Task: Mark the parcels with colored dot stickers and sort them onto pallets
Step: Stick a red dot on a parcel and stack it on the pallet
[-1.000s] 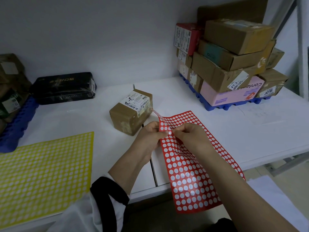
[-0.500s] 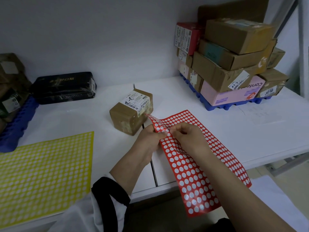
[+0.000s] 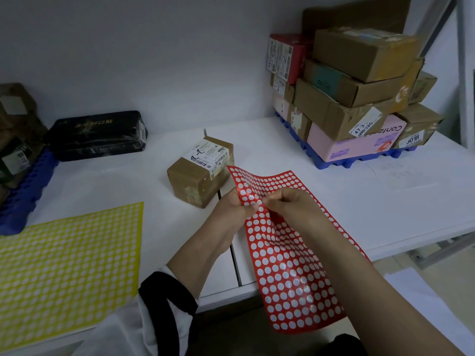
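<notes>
Your left hand (image 3: pixel 232 209) pinches the red sticker sheet (image 3: pixel 288 253) at its upper left edge. Your right hand (image 3: pixel 288 205) pinches at a dot beside it; brown parcel (image 3: pixel 201 170) sits just behind

You hold the red sheet of white dot stickers (image 3: pixel 290 265) buckled above the white table (image 3: pixel 385 201). Your left hand (image 3: pixel 231 214) grips its left edge and your right hand (image 3: pixel 290 206) pinches near its top. Just behind it stands the small brown cardboard parcel (image 3: pixel 199 179), white label up. The yellow dot-sticker sheet (image 3: pixel 66 265) lies flat at your left. The blue plastic pallet (image 3: pixel 359 160) at far right carries stacked cardboard parcels (image 3: pixel 359 80).
</notes>
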